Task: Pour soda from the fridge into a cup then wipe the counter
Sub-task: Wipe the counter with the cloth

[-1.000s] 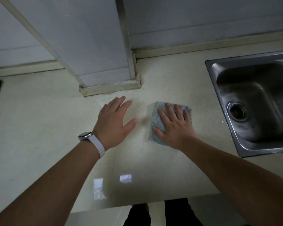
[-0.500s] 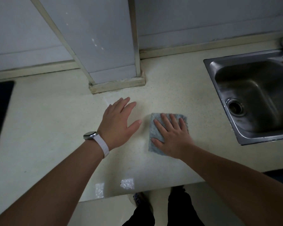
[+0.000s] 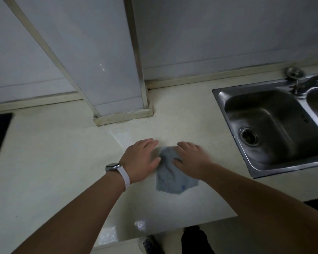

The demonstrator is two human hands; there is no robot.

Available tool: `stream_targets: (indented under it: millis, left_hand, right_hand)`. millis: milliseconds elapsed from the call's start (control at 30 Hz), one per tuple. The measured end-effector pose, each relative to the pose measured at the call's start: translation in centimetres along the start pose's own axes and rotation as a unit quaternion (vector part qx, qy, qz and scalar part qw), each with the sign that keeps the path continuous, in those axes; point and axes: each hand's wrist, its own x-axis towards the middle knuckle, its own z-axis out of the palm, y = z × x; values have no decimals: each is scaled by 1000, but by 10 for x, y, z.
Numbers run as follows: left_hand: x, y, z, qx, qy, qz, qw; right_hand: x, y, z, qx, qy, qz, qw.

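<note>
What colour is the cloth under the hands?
Grey-blue, with a small blue mark near its near edge: the cloth, best seen in the head view.

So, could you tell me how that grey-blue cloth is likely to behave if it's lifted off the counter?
The cloth probably drapes limply: it already wrinkles between the left hand and right hand. It looks thin, so likely light. On the glossy counter it should slide easily.

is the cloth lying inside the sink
No, the cloth lies on the counter beside the sink, under the right hand and touched by the left hand.
</note>
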Motion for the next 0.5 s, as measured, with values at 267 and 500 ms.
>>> stream_targets:
  millis: [267, 500]
  left_hand:
    - [51, 18, 30, 4, -59, -34, 998]
    - [69, 30, 34, 68, -90, -38, 993]
  right_hand:
    - [19, 35, -16, -6, -62, 10, 998]
    - [26, 33, -19, -13, -82, -40, 996]
